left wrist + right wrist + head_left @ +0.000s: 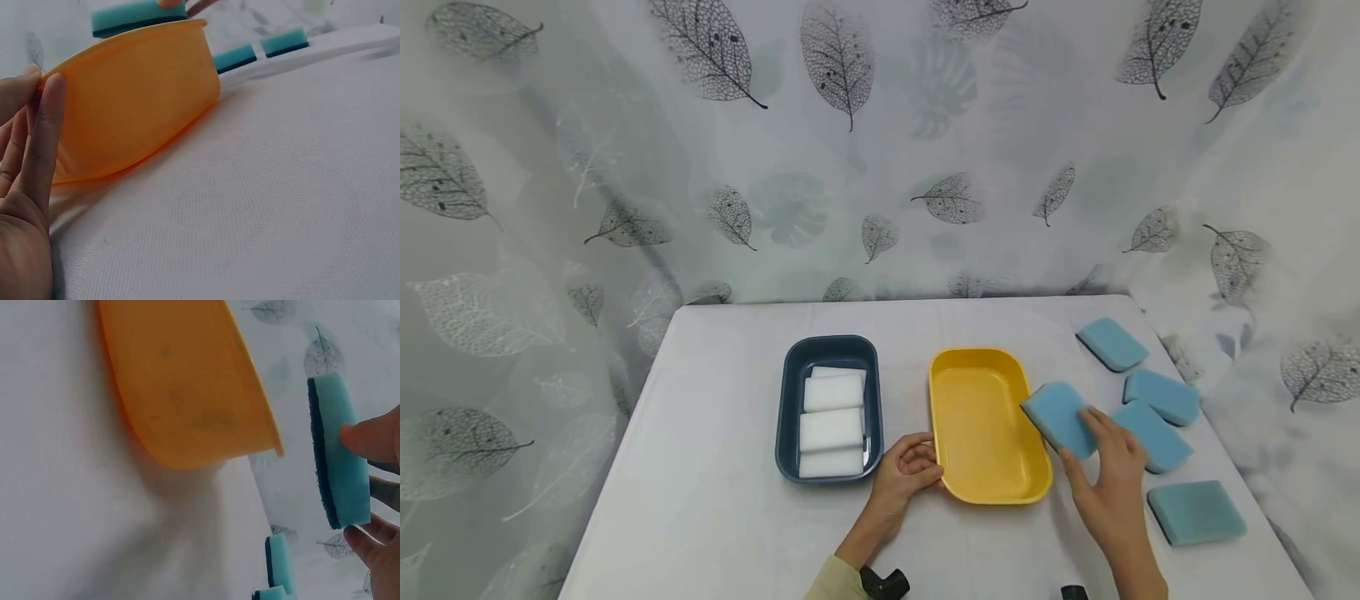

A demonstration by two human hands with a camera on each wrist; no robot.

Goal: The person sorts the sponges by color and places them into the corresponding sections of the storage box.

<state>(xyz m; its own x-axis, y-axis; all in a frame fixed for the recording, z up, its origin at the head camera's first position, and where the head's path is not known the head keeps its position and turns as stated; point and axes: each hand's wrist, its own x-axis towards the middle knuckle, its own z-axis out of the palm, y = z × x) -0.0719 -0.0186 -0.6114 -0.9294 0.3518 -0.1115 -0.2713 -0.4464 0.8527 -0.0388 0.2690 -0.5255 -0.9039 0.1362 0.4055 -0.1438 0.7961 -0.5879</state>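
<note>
A yellow tray [988, 425] stands near the middle of the table, with nothing inside it. My left hand [908, 471] pinches its rim at the near left side; the left wrist view shows thumb and fingers at the rim of the tray [131, 100]. Over the tray's right edge, my right hand [1108, 475] holds a blue sponge [1062, 419] between thumb and fingers. In the right wrist view this sponge [339, 450] has a dark scouring layer on one face and is raised above the rim's height.
Several more blue sponges, among them one at the near right [1197, 512] and one at the far right [1112, 344], lie on the table's right side. Left of the yellow tray is a dark blue tray [782, 417] holding white sponges [831, 429]. A leaf-patterned curtain [880, 167] hangs behind the table.
</note>
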